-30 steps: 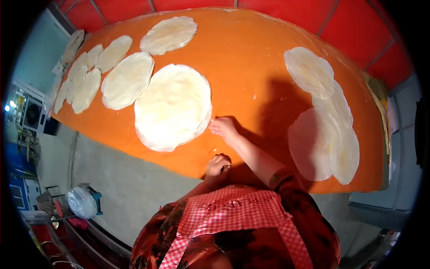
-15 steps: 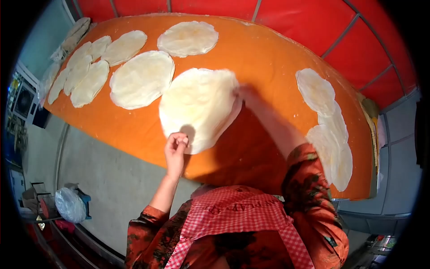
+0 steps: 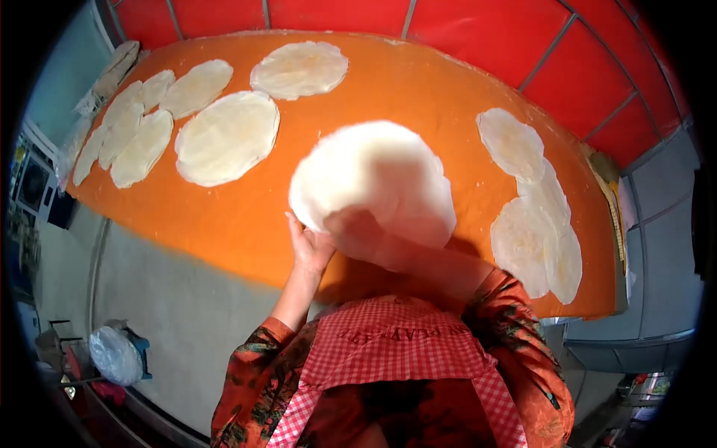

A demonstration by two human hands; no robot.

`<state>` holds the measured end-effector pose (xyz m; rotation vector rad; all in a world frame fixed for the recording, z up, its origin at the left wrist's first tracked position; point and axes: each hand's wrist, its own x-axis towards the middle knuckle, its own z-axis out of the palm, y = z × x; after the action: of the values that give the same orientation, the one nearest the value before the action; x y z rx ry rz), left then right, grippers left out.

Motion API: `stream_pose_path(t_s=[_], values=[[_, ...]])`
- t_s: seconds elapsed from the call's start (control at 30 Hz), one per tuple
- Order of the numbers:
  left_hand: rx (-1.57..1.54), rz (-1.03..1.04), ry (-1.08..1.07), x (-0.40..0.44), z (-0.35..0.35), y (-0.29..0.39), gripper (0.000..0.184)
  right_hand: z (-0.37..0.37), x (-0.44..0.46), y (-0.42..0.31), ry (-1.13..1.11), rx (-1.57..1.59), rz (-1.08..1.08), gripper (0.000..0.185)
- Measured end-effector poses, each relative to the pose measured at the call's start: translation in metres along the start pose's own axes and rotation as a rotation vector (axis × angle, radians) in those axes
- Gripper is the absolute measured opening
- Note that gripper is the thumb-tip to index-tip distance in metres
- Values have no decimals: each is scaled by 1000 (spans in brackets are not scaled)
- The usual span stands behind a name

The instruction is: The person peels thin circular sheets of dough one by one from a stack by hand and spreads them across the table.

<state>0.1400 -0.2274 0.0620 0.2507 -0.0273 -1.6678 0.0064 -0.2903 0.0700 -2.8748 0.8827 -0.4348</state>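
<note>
A thin round sheet of dough (image 3: 343, 168) is blurred above the middle of the table, its near right part in shadow. My left hand (image 3: 312, 246) is at its near left edge, palm up and open, with one digit stretched outward. Some of its fingers are hidden by the dough and my other hand. Reaching across the near part of the dough, my right hand (image 3: 355, 231) is dark and smeared by motion. Its fingers cannot be made out. Two more dough rounds, a large one (image 3: 228, 138) and another (image 3: 299, 69), lie flat to the left and behind.
The orange-covered table (image 3: 418, 82) curves around me. Overlapping dough sheets (image 3: 523, 243) lie at the right, and several smaller ones (image 3: 142, 148) at the far left. Red panels (image 3: 493, 37) stand behind. A plastic-wrapped bundle (image 3: 116, 355) sits low at the left.
The dough sheet has moved right and turned. My right hand has swung from its far right edge to the near side, beside my left hand. My left hand has opened from a pinch.
</note>
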Motion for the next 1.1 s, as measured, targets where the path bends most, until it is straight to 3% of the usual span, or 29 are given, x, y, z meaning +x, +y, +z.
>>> stream_pose_path(t_s=[0.13,0.2,0.27,0.3,0.33,0.37,0.5,0.57,0.6,0.63,0.7,0.73,0.8,0.83,0.9,0.93,1.0,1.1], values=[[108,42,183,-18,-48,-9,82,27,-39,-24,-189,470,246,24],[186,85,263,-17,-40,-14,76,-27,-38,-33,-309,742,424,29],[268,29,94,-19,-53,-8,59,-51,-40,-25,-419,944,442,35],[261,29,142,-17,-56,-11,58,-26,-59,-14,-294,1472,598,39],[86,-80,-36,-13,-71,-5,55,-4,-83,0,-101,2004,685,54],[265,-79,-44,-5,-75,-9,54,4,-94,15,42,2070,712,49],[994,116,-38,-7,-79,-3,51,-51,-84,113,408,1154,762,30],[455,-31,133,-10,-77,-2,55,-112,-117,164,617,884,761,23],[181,-102,210,-8,-74,-3,56,-172,-147,145,959,1370,705,19],[186,-111,209,-7,-70,-5,58,-228,-164,120,977,836,994,21],[189,-117,211,-12,-61,-6,62,-266,-212,107,1278,832,1171,25],[190,-112,216,-14,-57,-7,64,-245,-280,156,1255,711,1081,25],[146,-70,167,-17,-52,-9,67,-221,-371,185,1388,574,1166,26],[111,-43,134,-19,-47,-9,68,-214,-406,182,1396,604,1297,27],[33,-32,113,-22,-47,-8,70,-173,-502,196,1195,358,1644,26],[-10,-47,128,-25,-53,-5,70,-154,-524,191,1105,155,1771,26],[-30,-67,108,-27,-61,-4,71,-122,-522,166,916,-722,1764,25],[26,-44,36,-28,-54,-8,67,-104,-457,146,1092,-448,1513,23]])
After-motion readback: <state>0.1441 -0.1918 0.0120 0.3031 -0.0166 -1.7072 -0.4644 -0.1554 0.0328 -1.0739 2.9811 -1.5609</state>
